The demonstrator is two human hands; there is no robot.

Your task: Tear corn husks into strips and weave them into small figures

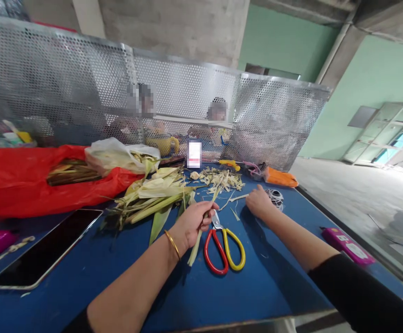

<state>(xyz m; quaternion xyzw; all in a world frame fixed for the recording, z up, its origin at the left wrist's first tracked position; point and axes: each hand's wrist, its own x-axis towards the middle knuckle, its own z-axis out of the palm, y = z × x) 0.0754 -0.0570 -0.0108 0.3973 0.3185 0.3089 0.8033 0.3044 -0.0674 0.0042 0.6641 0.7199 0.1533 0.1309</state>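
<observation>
My left hand (197, 223), with a gold bangle at the wrist, is closed around a pale corn husk strip (195, 249) whose ends stick out above and below the fist. Just right of it, scissors (225, 247) with one red and one yellow handle lie on the blue table (270, 286), blades pointing away. Farther right, my right hand (259, 203) rests low over the table with fingers curled; what is in them is hidden. A thin husk strip (238, 197) reaches its left side, and a coil of whitish cord (275, 198) lies just beyond it.
Corn husks (159, 194) are piled left of centre, with husk scraps (222, 179) behind. A red plastic bag (14, 180), a white bag (121, 155) and a tablet (45, 249) occupy the left. Purple packs (349, 245) flank the table. A perforated metal screen (187, 92) stands behind; people sit beyond it.
</observation>
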